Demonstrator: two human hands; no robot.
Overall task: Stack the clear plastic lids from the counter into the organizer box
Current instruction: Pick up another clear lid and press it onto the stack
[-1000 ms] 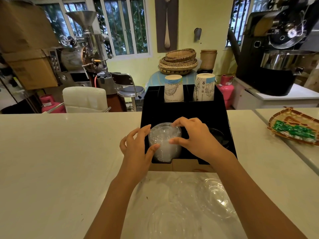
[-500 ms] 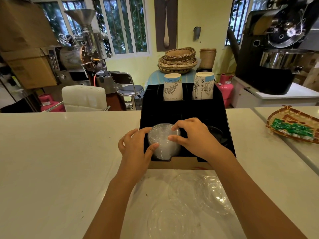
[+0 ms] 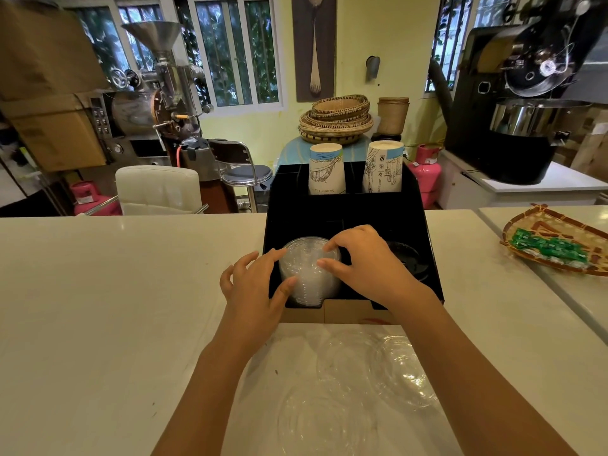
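Left hand: the left hand [image 3: 255, 291] reaches in from 7 o'clock, palm turned toward the stack, fingers spread; thumb and forefinger tips touch the stack's left side, the other fingers lifted off it.
Right hand: the right hand [image 3: 368, 266] comes in from 5 o'clock, arched over the box's front edge; thumb and forefinger tips press on the stack's top right rim, the remaining fingers curled above the divider.
Grip: both hands steady the stack between fingertips, neither closing fully round it.
Stack of clear lids: the stack of clear lids [image 3: 307, 271] stands in the front left compartment of the organizer box [image 3: 348, 222], its top rising above the box's front wall.
Loose lids: three clear lids [image 3: 403, 370] lie flat on the counter [image 3: 115, 291] at 6 o'clock from the box, between the two forearms, the rightmost partly under the right forearm.
Black lids: dark lids [image 3: 408, 261] sit in the front right compartment, at 3 o'clock from the right hand.
Paper cups: two stacks of upturned paper cups [image 3: 327, 169] stand in the rear compartments, at 12 o'clock from the hands.
Basket: a woven tray [image 3: 556, 241] holding green packets lies on the counter at 3 o'clock, well apart from the box.
In the way: the front wall and divider hem the stack in.
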